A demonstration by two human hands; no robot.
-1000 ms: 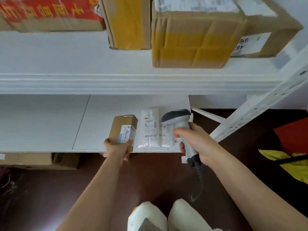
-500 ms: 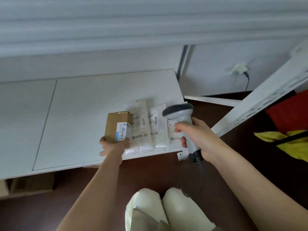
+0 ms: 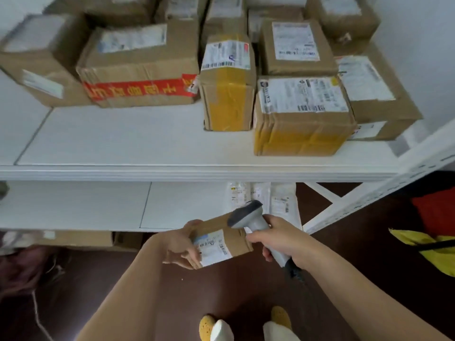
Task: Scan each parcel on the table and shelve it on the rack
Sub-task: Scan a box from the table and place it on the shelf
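Note:
My left hand (image 3: 181, 244) grips a small brown cardboard parcel (image 3: 230, 236) with a white and blue label, held in the air in front of the lower shelf (image 3: 73, 205). My right hand (image 3: 283, 238) holds a grey barcode scanner (image 3: 248, 215) by its handle, its dark head over the parcel's top edge. Several white plastic mailers (image 3: 263, 198) lie on the lower shelf behind the scanner. The upper shelf (image 3: 123, 139) of the white rack carries several taped cardboard boxes (image 3: 301, 114).
A white diagonal rack upright (image 3: 369, 190) runs down on the right. A red and yellow bag (image 3: 433, 232) lies on the dark floor at the right. A flat box (image 3: 81, 239) sits under the lower shelf. My feet in yellow shoes (image 3: 209, 326) are below.
The small parcel has been lifted off the lower shelf and pulled toward me, tilted label up. The scanner head has come over it. The view has risen to show the upper shelf's boxes.

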